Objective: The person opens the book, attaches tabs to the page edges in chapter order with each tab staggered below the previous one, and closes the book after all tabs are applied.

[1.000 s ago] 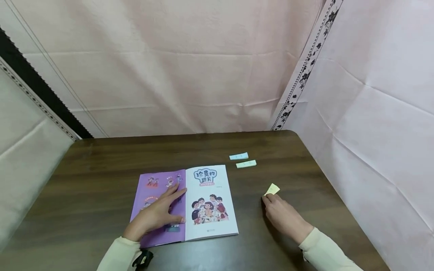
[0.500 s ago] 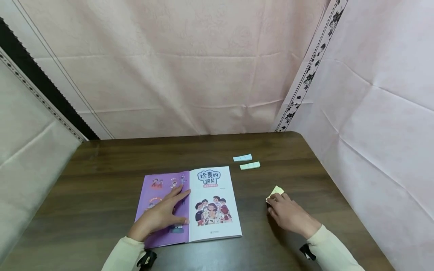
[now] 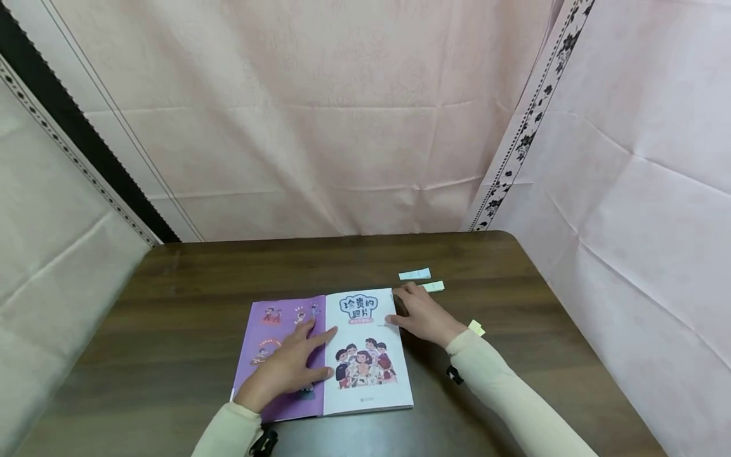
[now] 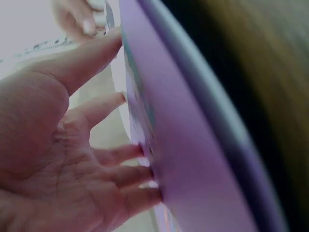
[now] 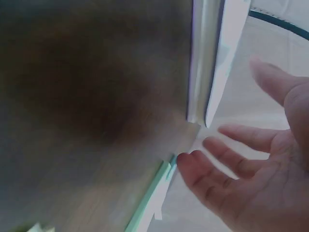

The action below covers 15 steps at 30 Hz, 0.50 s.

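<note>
An open picture book (image 3: 365,336) lies on the dark wooden table (image 3: 188,285), purple page left, white illustrated page right. My left hand (image 3: 291,365) rests flat with spread fingers on the purple page (image 4: 193,159) near the spine. My right hand (image 3: 422,314) lies with straight fingers at the book's upper right edge (image 5: 205,72), beside a green paper slip (image 3: 434,286) (image 5: 149,198). A blue slip (image 3: 414,274) sits just beyond. A yellow slip (image 3: 476,327) lies loose by my right sleeve.
Pink cloth walls close in the table at the back and right, with a patterned dark strip in the corner. The table's right edge runs close behind my right forearm.
My right hand let the yellow slip go and moved left to the book's right edge. My left hand stayed on the purple page. The camera view tilted slightly.
</note>
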Available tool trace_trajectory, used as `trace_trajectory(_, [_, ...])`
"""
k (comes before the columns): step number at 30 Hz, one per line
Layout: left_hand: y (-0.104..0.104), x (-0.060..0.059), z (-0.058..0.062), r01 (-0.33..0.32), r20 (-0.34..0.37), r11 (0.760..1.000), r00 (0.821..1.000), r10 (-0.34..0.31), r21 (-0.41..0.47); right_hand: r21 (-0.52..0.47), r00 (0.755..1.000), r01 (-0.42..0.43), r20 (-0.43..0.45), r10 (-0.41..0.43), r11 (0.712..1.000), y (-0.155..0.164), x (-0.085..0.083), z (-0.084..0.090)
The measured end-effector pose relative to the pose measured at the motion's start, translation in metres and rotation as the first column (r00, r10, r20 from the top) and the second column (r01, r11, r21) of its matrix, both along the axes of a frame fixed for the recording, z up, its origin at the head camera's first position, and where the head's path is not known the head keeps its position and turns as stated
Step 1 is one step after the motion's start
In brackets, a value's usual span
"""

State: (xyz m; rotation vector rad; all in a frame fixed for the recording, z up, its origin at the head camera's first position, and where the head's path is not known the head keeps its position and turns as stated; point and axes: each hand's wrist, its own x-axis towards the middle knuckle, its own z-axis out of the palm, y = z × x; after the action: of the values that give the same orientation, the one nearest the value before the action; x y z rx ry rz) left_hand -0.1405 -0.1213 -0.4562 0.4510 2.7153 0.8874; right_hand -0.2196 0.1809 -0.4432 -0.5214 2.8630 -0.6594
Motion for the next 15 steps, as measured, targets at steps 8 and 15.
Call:
trace_trajectory(8, [0.022, -0.003, 0.002, -0.072, -0.002, 0.991, 0.997, 0.072, -0.114, 0.129, 0.993, -0.106, -0.041, 0.112, 0.986, -0.019, -0.034, -0.007])
trace_trajectory(15, [0.021, -0.003, 0.002, -0.087, 0.007, 0.991, 0.996, 0.088, -0.099, 0.313, 0.975, -0.138, -0.122, 0.183, 0.940, -0.031, -0.033, -0.005])
